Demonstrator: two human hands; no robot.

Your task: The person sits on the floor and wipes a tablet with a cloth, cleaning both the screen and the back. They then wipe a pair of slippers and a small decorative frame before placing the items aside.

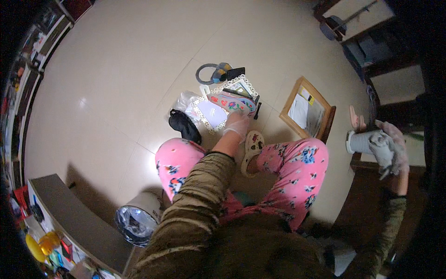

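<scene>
My left hand (238,125), in a thin clear glove, grips the near end of the flower-embroidered insoles (228,102). They lie over two white lace-edged frames (213,115), one with a pale purple panel. My right hand (399,150), also gloved, is far off to the right and holds a crumpled grey cloth (381,148) against a ribbed white container (360,142). A black eye mask (184,125) and clear plastic wrapping (186,104) lie left of the frames. Grey earmuffs (209,74) and a dark flat case (236,73) lie beyond them.
A wooden-framed box (292,101) holding papers stands on the tiled floor to the right. A lined waste bin (137,223) is at lower left beside a low grey-topped cabinet (76,212). My cream clog (253,143) is near my left hand. Shelves line the far left.
</scene>
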